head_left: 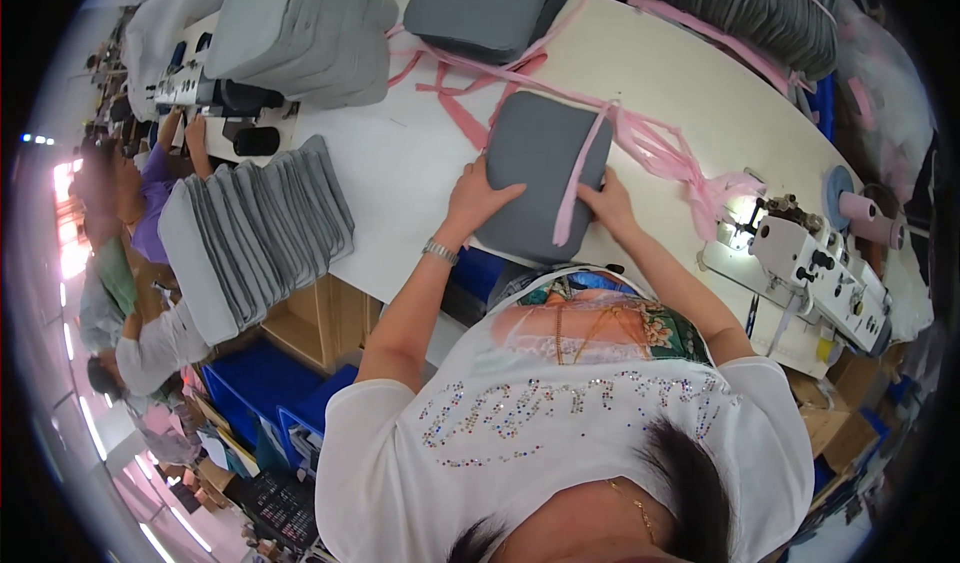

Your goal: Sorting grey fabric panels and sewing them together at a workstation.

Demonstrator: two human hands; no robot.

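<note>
On the white table in front of me lies a dark grey rectangular pad point(535, 153) with rounded corners. It looks thick; whether it is one piece or several stacked is hard to tell. My left hand point(478, 201) grips its left edge, thumb on top and fingers out of sight at the side. At the right edge, my right hand point(610, 206) holds the pad with the thumb over its face. A pink fabric strip point(577, 188) lies lengthwise across the pad near that thumb. More pink strips point(650, 143) are tangled beyond and to the right.
Right of me is a white sewing machine point(815, 263) with thread spools point(865, 213). Grey pad stacks stand at the left point(255, 228), far left point(300, 38), far middle point(485, 8) and far right point(750, 8). A person in purple point(150, 198) works at another machine. Blue bins point(255, 383) sit below.
</note>
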